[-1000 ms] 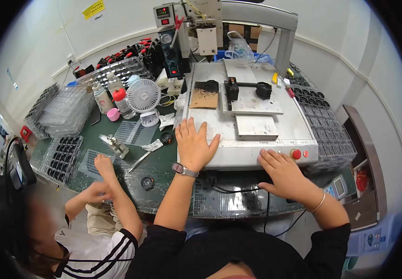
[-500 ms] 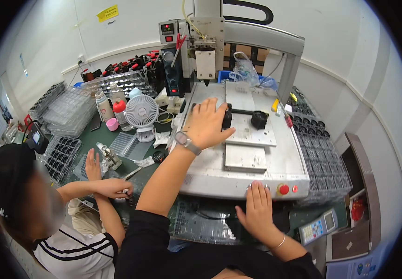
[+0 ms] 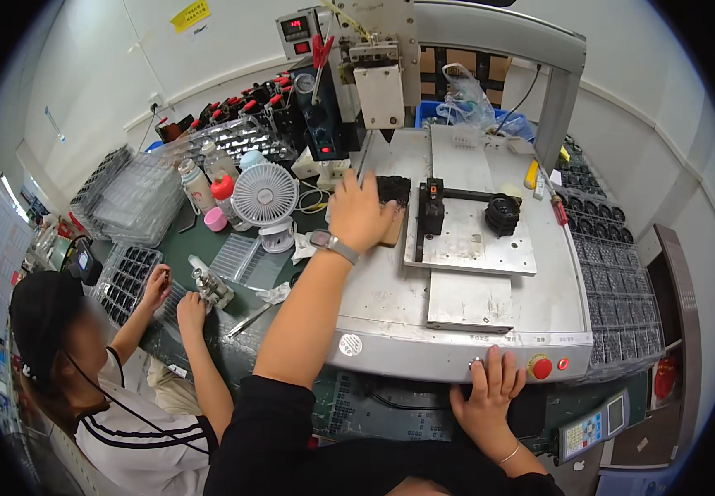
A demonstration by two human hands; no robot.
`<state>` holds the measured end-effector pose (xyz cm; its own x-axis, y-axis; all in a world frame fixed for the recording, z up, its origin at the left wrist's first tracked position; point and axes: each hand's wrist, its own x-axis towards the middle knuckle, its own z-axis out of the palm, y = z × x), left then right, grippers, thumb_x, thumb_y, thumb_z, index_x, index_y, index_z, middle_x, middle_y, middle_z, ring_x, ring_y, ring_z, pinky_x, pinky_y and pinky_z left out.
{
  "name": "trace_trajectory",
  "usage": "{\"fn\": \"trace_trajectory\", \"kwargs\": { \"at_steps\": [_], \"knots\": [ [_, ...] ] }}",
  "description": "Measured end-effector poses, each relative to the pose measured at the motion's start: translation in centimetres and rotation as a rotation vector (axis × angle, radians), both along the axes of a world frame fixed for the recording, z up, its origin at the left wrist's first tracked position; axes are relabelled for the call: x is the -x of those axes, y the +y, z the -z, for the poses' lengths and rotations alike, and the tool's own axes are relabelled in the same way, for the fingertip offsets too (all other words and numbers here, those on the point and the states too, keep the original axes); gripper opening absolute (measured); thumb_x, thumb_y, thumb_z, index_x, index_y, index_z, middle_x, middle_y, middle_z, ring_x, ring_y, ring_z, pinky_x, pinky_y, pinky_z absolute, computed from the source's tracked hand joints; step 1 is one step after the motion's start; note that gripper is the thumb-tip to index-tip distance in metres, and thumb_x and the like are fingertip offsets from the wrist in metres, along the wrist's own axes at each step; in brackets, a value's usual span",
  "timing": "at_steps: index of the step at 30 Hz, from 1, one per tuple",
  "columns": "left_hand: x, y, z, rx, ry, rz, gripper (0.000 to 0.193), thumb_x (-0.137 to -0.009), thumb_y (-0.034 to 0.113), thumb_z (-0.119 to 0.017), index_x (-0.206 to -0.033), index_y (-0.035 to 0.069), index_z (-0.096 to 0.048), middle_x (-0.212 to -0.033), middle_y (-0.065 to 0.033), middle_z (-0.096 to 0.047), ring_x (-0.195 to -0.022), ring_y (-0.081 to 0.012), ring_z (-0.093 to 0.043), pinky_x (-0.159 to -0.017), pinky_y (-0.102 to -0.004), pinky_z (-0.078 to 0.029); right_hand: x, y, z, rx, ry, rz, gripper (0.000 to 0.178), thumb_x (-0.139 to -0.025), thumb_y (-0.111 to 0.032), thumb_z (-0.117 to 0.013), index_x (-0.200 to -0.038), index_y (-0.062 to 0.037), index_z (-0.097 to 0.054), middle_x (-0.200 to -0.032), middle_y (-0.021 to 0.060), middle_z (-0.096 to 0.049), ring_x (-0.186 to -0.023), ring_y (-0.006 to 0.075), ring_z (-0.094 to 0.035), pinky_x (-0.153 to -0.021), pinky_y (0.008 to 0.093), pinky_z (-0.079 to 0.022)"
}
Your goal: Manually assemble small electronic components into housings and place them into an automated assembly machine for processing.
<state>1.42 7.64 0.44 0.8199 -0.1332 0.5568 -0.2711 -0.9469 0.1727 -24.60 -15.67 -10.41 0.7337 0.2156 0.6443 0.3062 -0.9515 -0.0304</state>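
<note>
My left hand [image 3: 361,217], a watch on its wrist, is over the left part of the machine bed [image 3: 374,306]. Its fingers are apart, with the thumb against a tan block with a dark, rough top [image 3: 394,192]; part of the block is hidden. Just right of it, a metal fixture plate [image 3: 473,252] carries a black clamp block [image 3: 432,208], a dark bar and a round black part [image 3: 502,215]. My right hand [image 3: 490,398] rests with fingers stretched out on the front panel, fingertips at a button beside the red emergency stop knob [image 3: 541,368].
Above the bed hangs the machine's dispensing head [image 3: 380,95]. A co-worker [image 3: 138,430] sits at the left, hands near a small metal device [image 3: 211,288]. A white fan [image 3: 265,197] stands left of the machine. Stacked trays [image 3: 618,289] line its right side; a handheld controller [image 3: 593,426] lies at front right.
My left hand has moved left off the fixture, showing the clamp block and the tan block. My right hand stays at the panel. The view has shifted, and the co-worker's hands have moved.
</note>
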Motion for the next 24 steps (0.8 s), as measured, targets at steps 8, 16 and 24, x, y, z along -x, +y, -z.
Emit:
{"fn": "trace_trajectory", "kwargs": {
  "at_steps": [8, 16, 24],
  "knots": [
    [0.5, 0.3, -0.2, -0.054, 0.324, -0.034, 0.093, -0.062, 0.055, -0.072, -0.13, -0.002, -0.043, -0.129, -0.0306, -0.041, -0.097, -0.0407, -0.062, -0.082, -0.0444, -0.052, 0.0, 0.5, 0.2, 0.024, 0.017, 0.022, 0.068, -0.066, -0.019, -0.071, -0.123, -0.0079, -0.037, -0.142, 0.0231, -0.036, -0.134, 0.0429, -0.025, -0.11, 0.0558, -0.008],
    [-0.5, 1.3, -0.5, 0.244, 0.316, 0.013, 0.097, -0.057, 0.046, -0.076, -0.131, -0.007, -0.042, -0.13, -0.0343, -0.033, -0.116, -0.0465, -0.046, -0.099, -0.0389, -0.042, -0.1, 0.7, 0.3, 0.013, -0.01, 0.02, 0.067, -0.067, -0.021, -0.072, -0.123, -0.0077, -0.038, -0.141, 0.0223, -0.037, -0.135, 0.0421, -0.025, -0.11, 0.055, -0.007],
    [0.0, 0.5, -0.5, 0.402, 0.261, 0.017, 0.092, -0.056, 0.043, -0.076, -0.126, -0.008, -0.045, -0.126, -0.0315, -0.035, -0.112, -0.0447, -0.047, -0.097, -0.0398, -0.042, 0.0, 0.6, 0.4, 0.008, -0.019, 0.024, 0.067, -0.068, -0.02, -0.072, -0.124, -0.0076, -0.037, -0.141, 0.0217, -0.037, -0.135, 0.0417, -0.024, -0.11, 0.0546, -0.007]
  ]
}}
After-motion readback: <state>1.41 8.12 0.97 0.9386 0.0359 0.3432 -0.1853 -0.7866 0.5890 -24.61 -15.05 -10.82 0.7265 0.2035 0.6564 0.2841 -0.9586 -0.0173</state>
